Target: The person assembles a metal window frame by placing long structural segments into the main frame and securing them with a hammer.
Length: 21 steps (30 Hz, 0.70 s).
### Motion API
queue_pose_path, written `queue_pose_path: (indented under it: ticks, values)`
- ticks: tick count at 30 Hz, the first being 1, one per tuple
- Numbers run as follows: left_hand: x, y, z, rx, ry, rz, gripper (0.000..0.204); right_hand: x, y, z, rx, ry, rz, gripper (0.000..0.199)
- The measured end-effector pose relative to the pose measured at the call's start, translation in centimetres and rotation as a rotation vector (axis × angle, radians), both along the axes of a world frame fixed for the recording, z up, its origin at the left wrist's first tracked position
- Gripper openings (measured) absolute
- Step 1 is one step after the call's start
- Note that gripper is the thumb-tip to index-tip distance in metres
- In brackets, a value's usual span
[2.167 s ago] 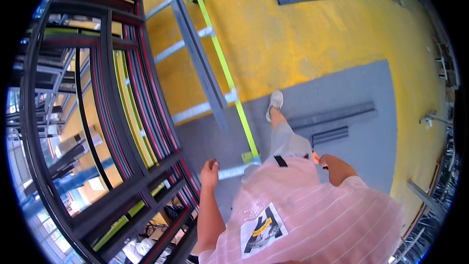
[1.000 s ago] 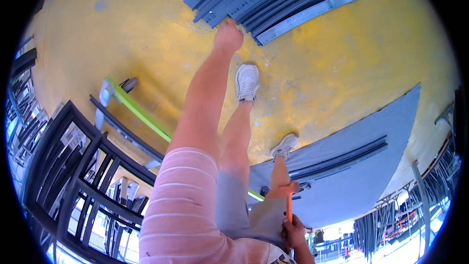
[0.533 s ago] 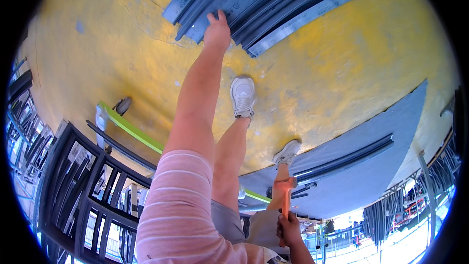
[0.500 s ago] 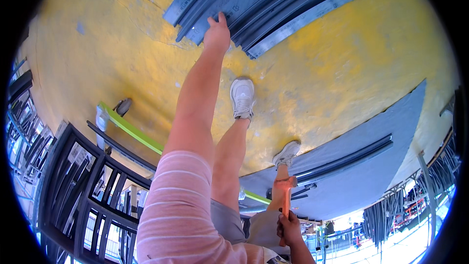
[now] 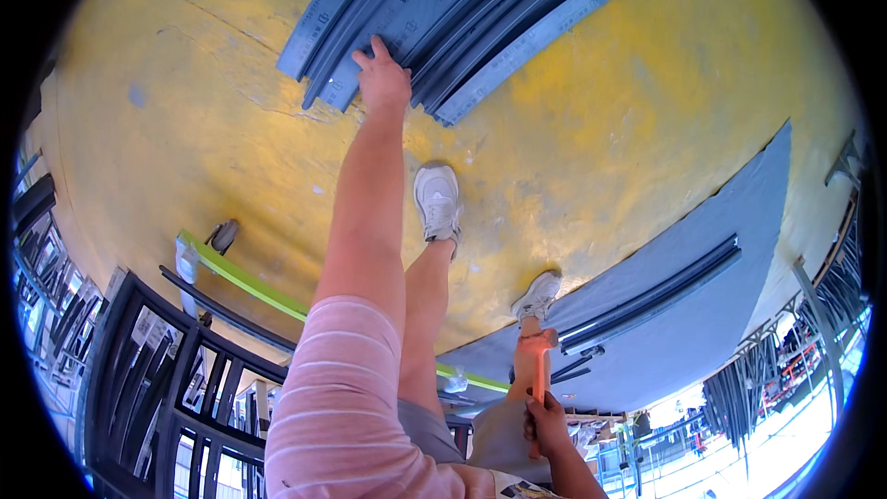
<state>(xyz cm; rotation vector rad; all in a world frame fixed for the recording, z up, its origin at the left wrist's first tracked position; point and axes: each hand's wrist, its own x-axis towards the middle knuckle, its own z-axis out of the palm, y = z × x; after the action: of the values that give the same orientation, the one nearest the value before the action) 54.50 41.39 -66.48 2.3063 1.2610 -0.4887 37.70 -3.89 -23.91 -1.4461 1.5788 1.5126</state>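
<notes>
My left hand (image 5: 382, 83) was stretched out to the pile of grey profiles (image 5: 462, 14) on the yellow floor (image 5: 185, 129), fingers spread and resting on the near end of one strip; I could not tell whether they had closed round it, so it looked touched rather than gripped. The pile lay flat and fanned, every strip in it seemingly undisturbed. My right hand (image 5: 545, 420) was well back from the pile, low by my hip, clamped round the handle of an orange hammer (image 5: 536, 360) whose head pointed towards the pile.

My front shoe (image 5: 437, 200) stood just short of the pile, the rear shoe (image 5: 539, 294) further back at the edge of a grey mat (image 5: 702, 314). On that mat, well away from the pile, two dark strips (image 5: 651, 296) lay side by side. Behind me, away from the pile, sat a green-edged frame (image 5: 240, 277) and a black rack (image 5: 157, 379).

I judged the job barely begun at this point: a strip had been reached but not lifted, and the carrying, placing and any hammer work were all left to do.
</notes>
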Motion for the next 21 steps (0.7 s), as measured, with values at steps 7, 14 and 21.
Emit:
queue_pose_path:
  ticks: [7, 14, 21]
  values:
    - [-2.6, 1.8, 1.2, -0.008, 0.280, -0.280, 0.087, -0.3, 0.9, 0.5, 0.113, 0.022, 0.106, 0.034]
    - [-0.9, 0.6, 1.4, 0.093, 0.258, -0.311, 0.102, 1.2, 1.8, -0.6, 0.094, -0.033, 0.060, 0.026]
    - [-2.2, 3.2, -4.4, 0.460, 0.306, -0.748, 0.098, 0.2, 1.9, -2.7, 0.054, -0.031, -0.056, 0.026]
